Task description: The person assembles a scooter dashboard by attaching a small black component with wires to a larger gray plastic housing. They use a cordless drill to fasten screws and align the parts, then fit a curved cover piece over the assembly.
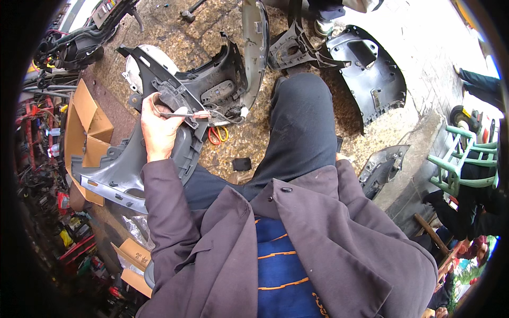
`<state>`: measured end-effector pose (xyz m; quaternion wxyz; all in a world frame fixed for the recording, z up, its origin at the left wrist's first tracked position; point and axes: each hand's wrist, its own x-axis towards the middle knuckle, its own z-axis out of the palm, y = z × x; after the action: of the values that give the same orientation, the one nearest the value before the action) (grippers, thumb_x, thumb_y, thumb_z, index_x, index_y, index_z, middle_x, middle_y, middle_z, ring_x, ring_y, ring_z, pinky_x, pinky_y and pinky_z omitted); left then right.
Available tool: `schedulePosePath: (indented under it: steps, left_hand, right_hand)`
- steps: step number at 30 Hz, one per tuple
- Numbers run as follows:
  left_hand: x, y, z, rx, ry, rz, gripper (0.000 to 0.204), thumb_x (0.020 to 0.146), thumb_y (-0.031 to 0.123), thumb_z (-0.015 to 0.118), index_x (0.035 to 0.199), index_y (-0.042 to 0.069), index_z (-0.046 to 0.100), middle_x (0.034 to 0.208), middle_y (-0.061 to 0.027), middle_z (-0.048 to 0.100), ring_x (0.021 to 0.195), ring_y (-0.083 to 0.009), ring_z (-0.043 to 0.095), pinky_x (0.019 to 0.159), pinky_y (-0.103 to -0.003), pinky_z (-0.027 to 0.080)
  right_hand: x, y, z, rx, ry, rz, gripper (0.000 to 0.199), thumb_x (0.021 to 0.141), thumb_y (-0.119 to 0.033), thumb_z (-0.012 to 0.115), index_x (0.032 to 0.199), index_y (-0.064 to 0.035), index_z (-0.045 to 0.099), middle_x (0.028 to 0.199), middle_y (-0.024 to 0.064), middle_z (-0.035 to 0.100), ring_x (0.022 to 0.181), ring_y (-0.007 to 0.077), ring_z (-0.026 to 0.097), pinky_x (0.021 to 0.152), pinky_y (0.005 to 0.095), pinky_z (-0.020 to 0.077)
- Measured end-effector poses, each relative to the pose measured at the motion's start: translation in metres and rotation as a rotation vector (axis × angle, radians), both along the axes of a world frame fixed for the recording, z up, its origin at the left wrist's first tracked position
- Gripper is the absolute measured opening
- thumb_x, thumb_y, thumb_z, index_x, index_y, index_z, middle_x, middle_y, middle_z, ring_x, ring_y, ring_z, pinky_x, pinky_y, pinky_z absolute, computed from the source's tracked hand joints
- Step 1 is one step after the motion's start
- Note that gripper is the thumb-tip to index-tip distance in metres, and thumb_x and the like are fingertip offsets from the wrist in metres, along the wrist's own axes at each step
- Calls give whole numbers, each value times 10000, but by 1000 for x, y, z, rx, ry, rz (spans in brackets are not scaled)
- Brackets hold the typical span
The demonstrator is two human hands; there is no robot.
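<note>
My left hand (159, 127) is closed on a thin metal tool (177, 114) with a coppery end (201, 114). That end lies against a dark plastic bracket (175, 98), beside the fingers. Below the hand, a large grey plastic panel (119, 172) with slots along its edge rests at my left leg. My right hand (342, 157) is mostly hidden beyond my right thigh. Only a sliver shows at the sleeve's end, near a small dark object (339, 143); its fingers cannot be seen.
Scissors with red and yellow handles (218, 135) and a black square piece (242, 164) lie on the ground. Black curved panels (371, 74) are ahead. Cardboard boxes (87, 132) stand left. A hammer (188, 15) lies far off; a green stool (456, 159) stands right.
</note>
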<state>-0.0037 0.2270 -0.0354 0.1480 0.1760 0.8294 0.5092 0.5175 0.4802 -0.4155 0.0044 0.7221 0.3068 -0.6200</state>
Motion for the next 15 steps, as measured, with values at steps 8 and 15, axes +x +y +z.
schedulePosePath:
  steps: [8, 15]
  left_hand:
    - [1, -17, 0, 27, 18, 28, 627, 750, -82, 797, 1285, -35, 475, 898, -39, 610, 767, -86, 602, 670, -231, 519]
    - [8, -24, -1, -11, 92, 127, 735, 695, -28, 844, 1324, -65, 466, 821, -23, 550, 690, -67, 520, 579, -221, 448]
  right_hand:
    - [-181, 132, 192, 888, -195, 628, 219, 860, -178, 704, 815, 35, 709, 680, 105, 687, 578, 164, 611, 560, 356, 497]
    - [-444, 66, 354, 1178, 487, 1382, 360, 879, -316, 669, 1083, -24, 715, 1027, 201, 731, 970, 347, 710, 894, 415, 558]
